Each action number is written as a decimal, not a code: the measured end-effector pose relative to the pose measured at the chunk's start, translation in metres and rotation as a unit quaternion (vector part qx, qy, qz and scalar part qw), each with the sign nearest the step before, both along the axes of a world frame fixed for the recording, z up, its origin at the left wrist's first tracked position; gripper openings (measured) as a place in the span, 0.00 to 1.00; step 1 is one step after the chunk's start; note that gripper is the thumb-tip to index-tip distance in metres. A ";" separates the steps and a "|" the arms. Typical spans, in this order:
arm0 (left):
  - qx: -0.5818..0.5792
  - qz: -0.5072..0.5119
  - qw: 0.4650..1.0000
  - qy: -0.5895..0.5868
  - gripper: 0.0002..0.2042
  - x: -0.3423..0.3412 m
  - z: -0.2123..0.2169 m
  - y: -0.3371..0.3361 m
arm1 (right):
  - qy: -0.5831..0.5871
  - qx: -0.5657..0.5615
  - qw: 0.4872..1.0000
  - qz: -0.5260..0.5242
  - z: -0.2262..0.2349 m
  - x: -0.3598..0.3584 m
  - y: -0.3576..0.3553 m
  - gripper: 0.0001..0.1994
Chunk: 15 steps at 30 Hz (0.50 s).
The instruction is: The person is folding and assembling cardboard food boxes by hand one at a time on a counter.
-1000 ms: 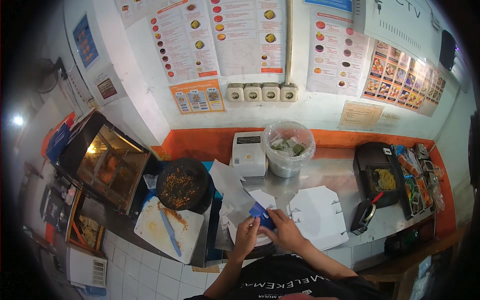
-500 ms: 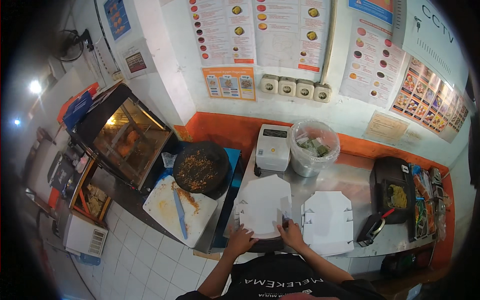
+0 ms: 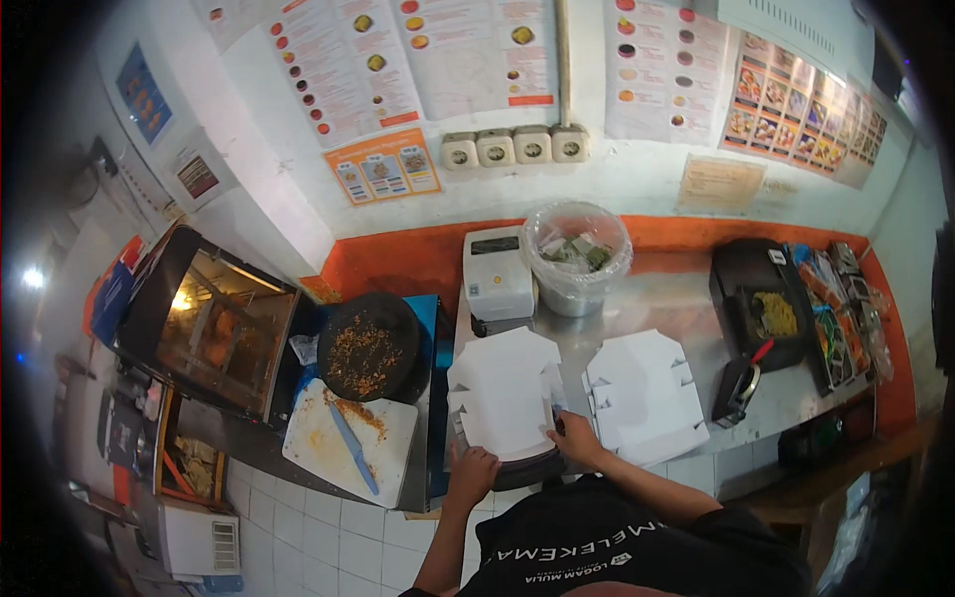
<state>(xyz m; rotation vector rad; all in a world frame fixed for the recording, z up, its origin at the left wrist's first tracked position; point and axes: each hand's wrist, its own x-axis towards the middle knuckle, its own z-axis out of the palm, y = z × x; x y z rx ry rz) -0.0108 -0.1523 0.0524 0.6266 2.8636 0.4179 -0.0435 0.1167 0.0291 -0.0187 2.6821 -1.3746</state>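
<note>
A flat white cardboard box, its side flaps partly folded, lies at the counter's near edge in front of me. My left hand grips its near left corner with bent fingers. At the near right corner my right hand is closed on the side flap; its fingertips are partly hidden. To the right lies a second white cardboard piece, a stack of box blanks with slotted edges, which neither hand touches. Something dark and rounded shows beneath the near edge of the first box.
Behind the boxes stand a white label printer and a plastic-lined bucket. A tape dispenser and a black container are at the right. Leftward are a dark round board with crumbs, a knife on a cutting board, and a heated display case.
The view has turned, shifting the scene leftward. My right hand has moved a little farther up the box's right edge. My left hand stays at the near left corner.
</note>
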 end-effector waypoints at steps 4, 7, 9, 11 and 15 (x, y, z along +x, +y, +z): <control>0.007 -0.007 0.999 -0.045 0.22 0.008 -0.026 0.003 | -0.059 -0.030 0.997 -0.031 -0.011 0.008 0.003 0.17; -0.012 -0.021 0.999 -0.026 0.31 0.013 -0.033 0.007 | -0.091 0.010 0.995 -0.044 -0.012 0.002 0.006 0.21; -0.031 -0.029 0.999 -0.025 0.36 0.015 -0.033 0.008 | -0.086 -0.017 0.996 -0.009 -0.019 0.001 0.013 0.26; -0.047 -0.037 0.998 -0.035 0.38 0.010 -0.032 0.005 | -0.038 0.011 0.998 0.040 -0.026 0.009 0.028 0.31; -0.034 -0.031 0.998 -0.052 0.38 0.009 -0.036 0.002 | 0.096 0.297 0.935 0.167 -0.013 0.056 0.095 0.37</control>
